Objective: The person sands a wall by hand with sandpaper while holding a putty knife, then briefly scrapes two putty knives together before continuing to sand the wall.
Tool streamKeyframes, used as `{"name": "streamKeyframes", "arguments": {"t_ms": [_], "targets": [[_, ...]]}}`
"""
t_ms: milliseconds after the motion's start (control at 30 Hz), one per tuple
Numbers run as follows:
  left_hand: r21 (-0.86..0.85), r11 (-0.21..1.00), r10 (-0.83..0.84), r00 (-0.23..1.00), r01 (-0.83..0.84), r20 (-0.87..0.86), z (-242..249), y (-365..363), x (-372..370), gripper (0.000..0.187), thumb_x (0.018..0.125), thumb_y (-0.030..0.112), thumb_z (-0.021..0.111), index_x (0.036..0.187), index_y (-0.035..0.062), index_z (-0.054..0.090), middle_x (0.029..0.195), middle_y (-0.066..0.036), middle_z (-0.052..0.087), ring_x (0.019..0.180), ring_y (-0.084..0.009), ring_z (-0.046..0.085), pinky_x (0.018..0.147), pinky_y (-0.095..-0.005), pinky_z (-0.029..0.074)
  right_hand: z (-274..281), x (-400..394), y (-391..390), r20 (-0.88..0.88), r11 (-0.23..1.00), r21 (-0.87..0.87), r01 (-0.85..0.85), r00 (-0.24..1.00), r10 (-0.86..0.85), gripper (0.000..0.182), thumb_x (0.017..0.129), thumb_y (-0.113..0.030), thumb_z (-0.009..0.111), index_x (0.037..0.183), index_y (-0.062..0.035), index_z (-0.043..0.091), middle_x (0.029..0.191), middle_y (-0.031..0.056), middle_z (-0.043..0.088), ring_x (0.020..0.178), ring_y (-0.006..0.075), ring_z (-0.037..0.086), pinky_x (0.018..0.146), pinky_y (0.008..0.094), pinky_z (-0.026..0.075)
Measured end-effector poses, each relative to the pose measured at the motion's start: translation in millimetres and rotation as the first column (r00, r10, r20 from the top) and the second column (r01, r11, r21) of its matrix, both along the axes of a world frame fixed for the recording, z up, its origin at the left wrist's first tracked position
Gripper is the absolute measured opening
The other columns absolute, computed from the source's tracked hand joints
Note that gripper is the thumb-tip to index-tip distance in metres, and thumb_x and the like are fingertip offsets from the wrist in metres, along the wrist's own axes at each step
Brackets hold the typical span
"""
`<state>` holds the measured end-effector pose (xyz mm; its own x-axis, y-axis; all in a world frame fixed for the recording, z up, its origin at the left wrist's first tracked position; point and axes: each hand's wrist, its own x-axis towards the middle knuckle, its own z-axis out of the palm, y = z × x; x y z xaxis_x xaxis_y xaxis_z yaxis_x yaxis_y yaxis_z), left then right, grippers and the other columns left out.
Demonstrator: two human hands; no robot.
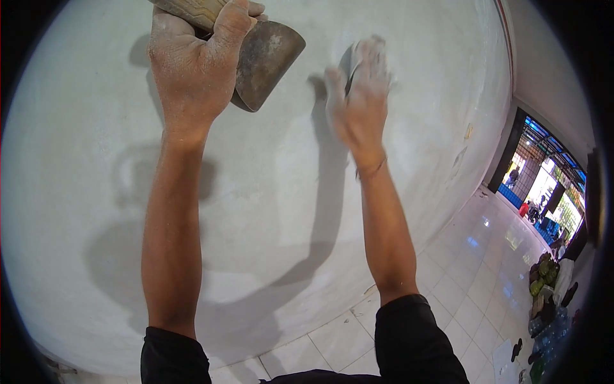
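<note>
My left hand [192, 73], coated in pale dust, is closed around a scraper near the top of the view. The scraper's worn, dark metal blade [272, 61] sticks out to the right of my thumb, and part of its light wooden handle [192, 9] shows above my fingers. My right hand [361, 96], dusty and smeared by motion, presses a piece of sandpaper [350, 69] flat against the pale wall [268, 173]. Only a dark edge of the sandpaper shows beside my fingers.
White floor tiles [470, 313] run along the foot of the wall. At the right, plastic bottles [553, 336] and a green heap [543, 274] lie by the opposite side. Beyond, a wide doorway [540, 179] opens onto daylight, with people and a motorbike outside.
</note>
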<state>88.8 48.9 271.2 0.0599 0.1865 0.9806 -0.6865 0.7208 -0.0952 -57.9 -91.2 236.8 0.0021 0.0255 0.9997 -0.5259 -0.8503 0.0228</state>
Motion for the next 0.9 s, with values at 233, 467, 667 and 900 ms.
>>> {"name": "streamKeyframes", "arguments": {"t_ms": [233, 467, 667, 900], "targets": [[-0.078, 0.996, 0.051, 0.998, -0.049, 0.026, 0.8, -4.4, -2.7, 0.026, 0.088, 0.020, 0.057, 0.098, -0.0030, 0.051, 0.081, -0.011, 0.067, 0.075, -0.0151, 0.065, 0.068, -0.0236, 0.054, 21.8, 4.4, -4.2, 0.040, 1.000, -0.007, -0.015, 0.999, 0.015, 0.075, 0.085, -0.048, 0.048, 0.130, 0.0091, 0.032, 0.138, 0.0256, 0.029, 0.130, 0.0441, 0.019, 0.106, 0.0515, 0.011], [-0.033, 0.982, 0.184, 0.983, -0.183, 0.001, 2.4, 2.7, -6.2, 0.039, 0.087, 0.031, 0.059, 0.099, -0.0058, 0.052, 0.087, -0.008, 0.062, 0.077, -0.0114, 0.058, 0.071, -0.0241, 0.049, 8.3, 2.0, 1.9, -0.054, 0.990, -0.076, 0.120, 0.991, -0.124, 0.072, 0.086, -0.047, 0.046, 0.130, 0.0091, 0.032, 0.137, 0.0255, 0.030, 0.128, 0.0442, 0.022, 0.105, 0.0524, 0.014], [-0.046, 0.995, 0.064, 0.925, -0.088, -0.374, 5.3, 16.7, -40.4, 0.021, 0.075, 0.019, 0.059, 0.075, -0.0026, 0.058, 0.073, -0.008, 0.061, 0.064, -0.0159, 0.058, 0.059, -0.0287, 0.048, -15.1, 16.3, 25.6, -0.125, 0.992, -0.123, 0.023, 0.991, -0.038, 0.071, 0.086, -0.046, 0.046, 0.131, 0.0077, 0.032, 0.139, 0.0256, 0.027, 0.127, 0.0472, 0.023, 0.101, 0.0623, 0.012], [-0.244, 0.970, -0.097, 0.930, 0.008, -0.355, 4.6, 4.2, -37.5, 0.022, 0.081, 0.019, 0.058, 0.082, -0.0026, 0.062, 0.077, -0.009, 0.062, 0.069, -0.0166, 0.059, 0.066, -0.0278, 0.048, 17.4, 23.5, 17.3, -0.070, 0.987, -0.153, -0.052, 0.997, 0.041, 0.061, 0.085, -0.032, 0.052, 0.130, 0.0046, 0.036, 0.137, 0.0228, 0.033, 0.126, 0.0470, 0.025, 0.103, 0.0566, 0.012]]}}
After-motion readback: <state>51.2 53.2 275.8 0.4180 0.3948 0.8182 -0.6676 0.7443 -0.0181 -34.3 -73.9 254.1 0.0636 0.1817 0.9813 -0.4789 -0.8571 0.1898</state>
